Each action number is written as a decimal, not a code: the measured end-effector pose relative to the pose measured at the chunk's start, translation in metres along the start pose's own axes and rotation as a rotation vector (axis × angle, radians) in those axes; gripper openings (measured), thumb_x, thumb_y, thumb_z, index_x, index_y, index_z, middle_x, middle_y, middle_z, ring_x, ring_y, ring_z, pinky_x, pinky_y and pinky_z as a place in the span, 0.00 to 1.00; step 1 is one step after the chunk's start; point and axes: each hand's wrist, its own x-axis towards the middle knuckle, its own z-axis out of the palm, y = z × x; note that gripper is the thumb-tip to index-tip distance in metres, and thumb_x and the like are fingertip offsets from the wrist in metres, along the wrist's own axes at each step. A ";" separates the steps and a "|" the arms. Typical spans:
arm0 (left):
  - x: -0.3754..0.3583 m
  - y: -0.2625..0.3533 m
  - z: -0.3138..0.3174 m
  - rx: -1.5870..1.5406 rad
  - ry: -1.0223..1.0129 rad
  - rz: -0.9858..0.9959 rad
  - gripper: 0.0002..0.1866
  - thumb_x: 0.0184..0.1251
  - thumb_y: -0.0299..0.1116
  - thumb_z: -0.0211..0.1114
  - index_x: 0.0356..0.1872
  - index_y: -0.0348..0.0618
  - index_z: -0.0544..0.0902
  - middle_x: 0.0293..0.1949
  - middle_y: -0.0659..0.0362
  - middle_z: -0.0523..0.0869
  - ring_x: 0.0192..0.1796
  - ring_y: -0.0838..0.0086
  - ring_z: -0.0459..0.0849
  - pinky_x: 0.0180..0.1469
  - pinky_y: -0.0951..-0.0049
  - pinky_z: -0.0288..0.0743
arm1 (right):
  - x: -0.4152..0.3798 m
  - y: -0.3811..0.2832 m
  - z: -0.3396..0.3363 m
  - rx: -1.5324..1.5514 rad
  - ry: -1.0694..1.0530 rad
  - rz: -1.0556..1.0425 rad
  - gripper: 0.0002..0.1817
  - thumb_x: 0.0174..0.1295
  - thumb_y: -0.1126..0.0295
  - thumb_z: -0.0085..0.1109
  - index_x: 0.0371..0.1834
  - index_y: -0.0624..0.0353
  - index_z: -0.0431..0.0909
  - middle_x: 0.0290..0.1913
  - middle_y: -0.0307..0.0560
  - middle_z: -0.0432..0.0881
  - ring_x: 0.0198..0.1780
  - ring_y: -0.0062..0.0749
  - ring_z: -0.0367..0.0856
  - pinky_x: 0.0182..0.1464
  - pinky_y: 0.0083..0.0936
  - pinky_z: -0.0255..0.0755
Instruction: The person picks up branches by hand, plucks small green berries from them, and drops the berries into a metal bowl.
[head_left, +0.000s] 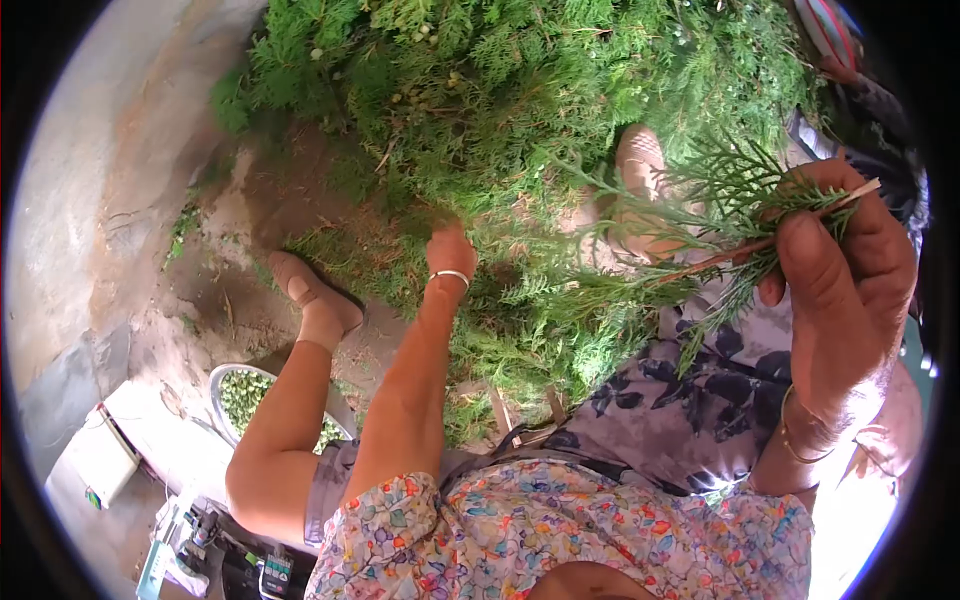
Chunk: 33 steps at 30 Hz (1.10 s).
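Observation:
My right hand is raised close to the camera at the right. Its thumb and fingers are closed around the woody stem of a leafy evergreen sprig, which looks like arborvitae. Flat green fronds fan out leftward from the stem, and a pale broken end sticks out past the fingers. Lower down, my left hand, with a white bangle at the wrist, is over a large pile of cut evergreen branches. Its fingers point away and are blurred, so what they hold, if anything, is hidden.
A metal basin of small green cones or seeds stands beside my left leg. My shoes, the left and the right, are among the greenery. A wall rises at the left. Boxes and bottles sit lower left.

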 end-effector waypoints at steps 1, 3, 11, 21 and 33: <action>-0.001 0.022 -0.011 0.341 -0.015 0.080 0.10 0.51 0.27 0.62 0.36 0.40 0.78 0.30 0.46 0.82 0.38 0.51 0.83 0.40 0.58 0.78 | 0.001 -0.002 0.000 -0.007 -0.012 0.026 0.16 0.60 0.67 0.60 0.45 0.67 0.74 0.31 0.39 0.77 0.28 0.16 0.71 0.25 0.14 0.63; 0.009 0.059 -0.036 0.611 -0.139 0.143 0.11 0.50 0.24 0.61 0.37 0.36 0.79 0.33 0.42 0.82 0.39 0.50 0.82 0.41 0.56 0.78 | 0.003 -0.006 0.001 -0.017 -0.021 0.052 0.16 0.60 0.67 0.60 0.45 0.67 0.74 0.31 0.39 0.77 0.28 0.16 0.71 0.26 0.14 0.64; -0.016 0.112 -0.123 -0.711 -0.249 -0.454 0.07 0.56 0.17 0.56 0.36 0.27 0.77 0.26 0.50 0.79 0.27 0.67 0.83 0.24 0.72 0.76 | 0.006 -0.004 0.004 0.007 -0.046 -0.092 0.12 0.60 0.70 0.58 0.42 0.67 0.75 0.29 0.38 0.77 0.27 0.17 0.71 0.27 0.15 0.64; -0.082 0.155 -0.245 -0.994 -0.306 -0.279 0.11 0.60 0.20 0.59 0.44 0.31 0.76 0.33 0.55 0.80 0.28 0.71 0.81 0.27 0.75 0.76 | 0.013 0.004 0.019 -0.080 -0.108 -0.205 0.09 0.58 0.70 0.59 0.30 0.68 0.78 0.17 0.36 0.73 0.21 0.14 0.69 0.23 0.16 0.61; -0.158 0.257 -0.289 -1.202 -0.075 0.031 0.11 0.60 0.23 0.61 0.43 0.32 0.75 0.32 0.55 0.82 0.31 0.71 0.83 0.31 0.76 0.78 | -0.026 -0.015 0.060 -0.201 -0.729 -0.335 0.10 0.54 0.70 0.59 0.33 0.68 0.78 0.20 0.49 0.77 0.23 0.33 0.75 0.26 0.31 0.70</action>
